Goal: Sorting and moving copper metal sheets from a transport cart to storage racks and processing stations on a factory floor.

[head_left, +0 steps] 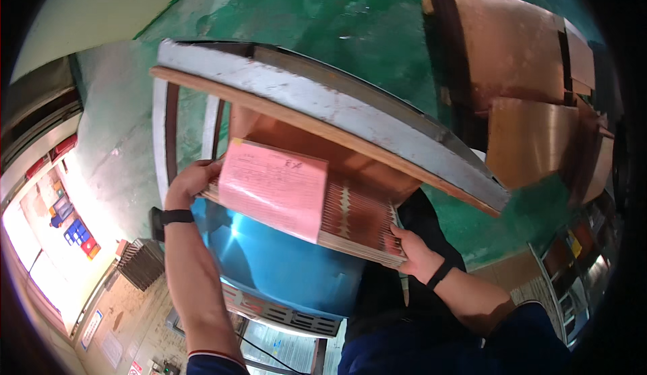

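Note:
Between my two hands is a stack of thin copper-coloured panels (364,223) with patterned rows along their faces. A pink printed sheet (276,189) with a glossy surface lies over the stack's left part. My left hand (195,178) is closed on the stack's left end, its fingertips partly hidden beside the sheet. At the right end, my right hand (414,255) grips the panel edges, thumb on top. The stack is tilted in front of a shiny blue surface (283,253). Just beyond it is a larger copper-coloured board (303,142), mostly covered.
A grey metal frame (296,78) with a wooden strip (296,122) along its edge stands just past the stack. Large copper-coloured sheets (509,44) are piled on the green floor (357,11) at the far right. A slotted metal panel (283,314) sits below the blue surface.

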Available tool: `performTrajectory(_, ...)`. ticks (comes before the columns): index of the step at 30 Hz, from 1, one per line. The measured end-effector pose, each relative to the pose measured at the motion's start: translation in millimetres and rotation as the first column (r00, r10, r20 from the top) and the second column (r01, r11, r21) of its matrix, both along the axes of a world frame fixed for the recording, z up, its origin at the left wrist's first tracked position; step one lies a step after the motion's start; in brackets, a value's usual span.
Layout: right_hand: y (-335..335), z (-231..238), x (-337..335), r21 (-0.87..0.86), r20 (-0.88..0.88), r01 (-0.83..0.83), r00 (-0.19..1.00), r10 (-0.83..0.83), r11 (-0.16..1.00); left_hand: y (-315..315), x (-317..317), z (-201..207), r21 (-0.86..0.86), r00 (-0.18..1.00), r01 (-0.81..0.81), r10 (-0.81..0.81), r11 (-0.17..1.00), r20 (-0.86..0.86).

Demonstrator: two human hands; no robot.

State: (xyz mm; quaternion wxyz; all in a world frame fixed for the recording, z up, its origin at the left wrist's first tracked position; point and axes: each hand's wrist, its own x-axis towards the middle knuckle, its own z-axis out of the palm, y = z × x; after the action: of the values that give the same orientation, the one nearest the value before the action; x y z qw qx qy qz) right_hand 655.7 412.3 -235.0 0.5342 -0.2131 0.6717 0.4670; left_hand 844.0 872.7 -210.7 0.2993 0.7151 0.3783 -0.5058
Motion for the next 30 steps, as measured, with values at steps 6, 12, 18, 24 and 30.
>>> performTrajectory(6,11,25,27,0.110,-0.008,0.124,0.992,-0.123,0.986,9,-7,6,-0.134,0.977,-0.212,0.205,0.968,-0.059)
performTrajectory(12,3,-14,-32,0.084,0.010,-0.014,1.000,0.013,0.996,22,-7,-10,-0.114,0.970,-0.215,0.199,0.970,-0.141)
performTrajectory(18,7,-6,-18,0.012,0.028,-0.091,0.995,0.091,0.996,1,24,-33,0.110,0.930,0.065,-0.020,0.992,-0.366)
performTrajectory(24,5,-2,-24,0.066,0.206,-0.175,0.966,0.158,0.982,45,-1,-27,0.009,0.835,0.511,-0.494,0.860,-0.245)
performTrajectory(30,-53,20,-48,0.009,0.337,-0.207,0.922,0.192,0.978,-46,-4,34,0.115,0.262,0.959,-0.965,0.261,0.007)
